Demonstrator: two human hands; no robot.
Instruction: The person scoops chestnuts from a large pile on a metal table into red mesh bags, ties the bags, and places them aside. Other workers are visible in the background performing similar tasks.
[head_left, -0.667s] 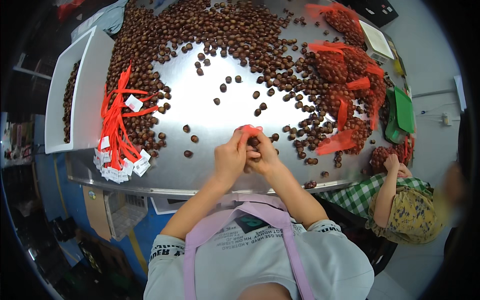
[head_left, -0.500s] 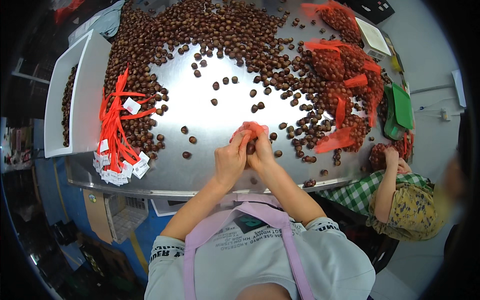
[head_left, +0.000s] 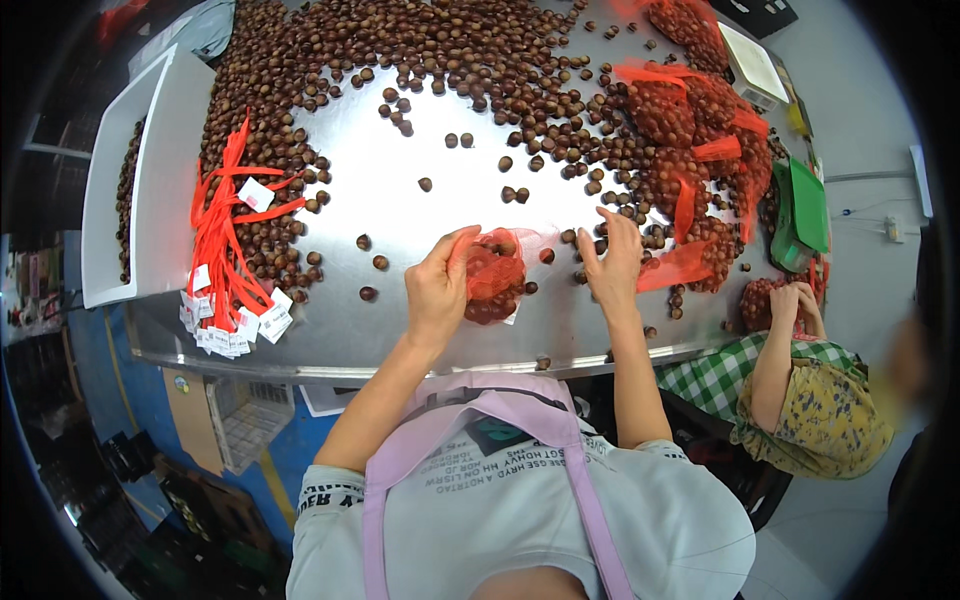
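Our mesh bag (head_left: 494, 278) — sheer red, rounded with brown nuts (head_left: 488, 309) — is at the front of the bench (head_left: 372, 325); our left grip (head_left: 438, 288) pinches its side, our right grip (head_left: 613, 265) spreads nearby.

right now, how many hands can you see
4: the wearer's left hand holding a red mesh bag, right hand apart to its right, and a co-worker's two hands at another bag; others may be hidden.
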